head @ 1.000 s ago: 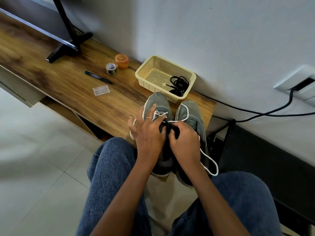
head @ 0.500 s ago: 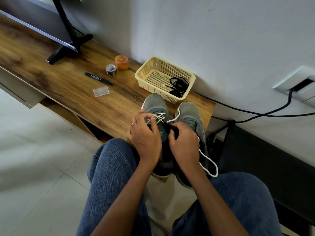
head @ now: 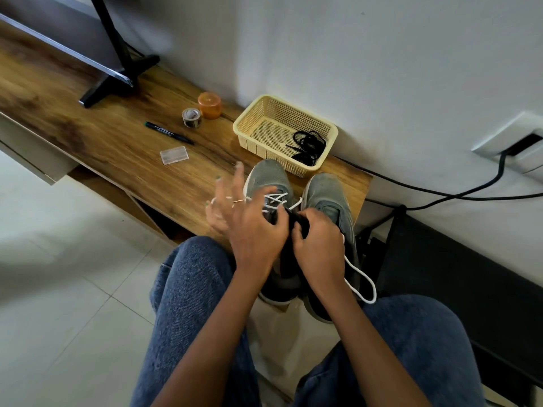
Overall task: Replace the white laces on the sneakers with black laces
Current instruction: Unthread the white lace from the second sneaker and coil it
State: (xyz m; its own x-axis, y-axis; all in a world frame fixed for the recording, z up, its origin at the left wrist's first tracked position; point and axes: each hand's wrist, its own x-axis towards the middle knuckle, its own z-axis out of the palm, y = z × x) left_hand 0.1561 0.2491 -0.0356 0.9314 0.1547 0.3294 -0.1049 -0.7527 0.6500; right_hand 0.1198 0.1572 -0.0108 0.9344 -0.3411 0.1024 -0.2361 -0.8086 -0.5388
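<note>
Left hand (head: 249, 227) lifted off left sneaker (head: 269, 183) since half a second ago, fingers now spread, motion-blurred, white lace (head: 276, 199) strung from it. Right hand (head: 318, 245) clamped on black tongue. Both sneakers side by side at table (head: 102, 148) edge. Black laces (head: 308, 146) coiled in cream basket (head: 255, 113) just behind.

Two grey sneakers (head: 329, 198) are standing side by side on a wooden bench (head: 117, 148), toes toward a cream basket (head: 249, 124) holding black laces (head: 310, 145). The left hand (head: 249, 227) is spreading blurred fingers over the left shoe's white laces (head: 276, 201); the right hand (head: 318, 245) is gripping its dark tongue. A white lace loop (head: 364, 284) is hanging beside the right shoe.
</note>
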